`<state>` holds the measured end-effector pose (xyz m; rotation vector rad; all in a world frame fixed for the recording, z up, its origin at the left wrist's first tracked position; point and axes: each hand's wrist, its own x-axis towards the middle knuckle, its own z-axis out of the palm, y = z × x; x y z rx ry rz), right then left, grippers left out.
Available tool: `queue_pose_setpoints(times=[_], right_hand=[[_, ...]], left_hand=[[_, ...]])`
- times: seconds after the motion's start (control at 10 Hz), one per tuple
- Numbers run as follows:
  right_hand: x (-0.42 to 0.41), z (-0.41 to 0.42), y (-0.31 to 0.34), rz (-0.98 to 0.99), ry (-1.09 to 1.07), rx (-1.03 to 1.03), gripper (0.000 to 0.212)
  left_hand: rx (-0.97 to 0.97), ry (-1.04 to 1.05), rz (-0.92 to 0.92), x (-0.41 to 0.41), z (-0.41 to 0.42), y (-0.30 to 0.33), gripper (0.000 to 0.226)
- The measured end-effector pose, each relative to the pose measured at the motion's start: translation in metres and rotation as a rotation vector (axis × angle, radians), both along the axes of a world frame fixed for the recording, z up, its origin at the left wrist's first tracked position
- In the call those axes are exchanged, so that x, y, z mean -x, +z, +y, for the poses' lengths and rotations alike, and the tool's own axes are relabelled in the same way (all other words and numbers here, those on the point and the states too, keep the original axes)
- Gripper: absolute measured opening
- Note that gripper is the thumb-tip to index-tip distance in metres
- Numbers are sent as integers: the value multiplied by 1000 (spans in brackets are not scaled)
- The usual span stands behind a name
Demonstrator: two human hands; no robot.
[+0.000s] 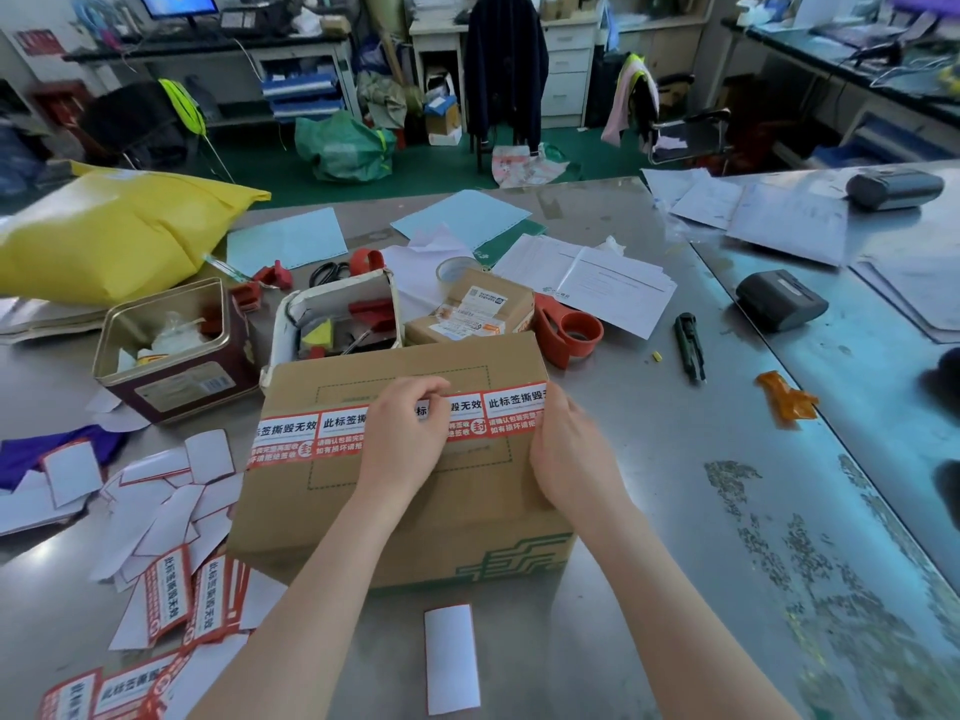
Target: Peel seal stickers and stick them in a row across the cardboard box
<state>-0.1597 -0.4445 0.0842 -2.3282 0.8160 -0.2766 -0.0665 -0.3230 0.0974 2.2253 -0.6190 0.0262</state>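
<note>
Brown cardboard box sits near-centre on the steel tabletop. Left hand pinches a red-and-white seal sticker mid-row, likely aligning it; right hand presses the box's right edge flat-fingered, steadying it.

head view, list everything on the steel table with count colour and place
cardboard box: one, brown with green print, centre front
seal stickers: a row of about four, red and white, across the box top
unpeeled sticker sheets: several, red and white, front left
backing papers: many, white, left of the box; one in front of it
tin: one, dark red, open, left rear
small parcel: one, brown, behind the box
tape dispenser: one, red, right of the parcel
utility knife: one, dark, right
yellow mailer bag: one, far left
left hand: on the stickers, fingers curled at one's top edge
right hand: pressing the box's right edge
</note>
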Motion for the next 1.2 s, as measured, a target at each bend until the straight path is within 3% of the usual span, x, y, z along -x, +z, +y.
queue_pose_setpoints(times=[0.3,0.5,0.7,0.8,0.9,1.2], right_hand=[[0,15,3,187,-156,29,28],[5,34,-5,206,-97,300,51],[-4,52,1,265,34,393,50],[-14,73,6,259,135,364,50],[-25,95,11,166,213,313,37],[-54,124,52,-103,14,-198,33]], left_hand=[[-10,0,70,-11,45,5,24],[-51,-18,64,-18,76,11,26],[-30,-39,82,-21,101,8,28],[-19,-46,92,-23,111,10,27],[3,-41,106,-30,122,16,27],[109,-55,175,-54,145,52,26]])
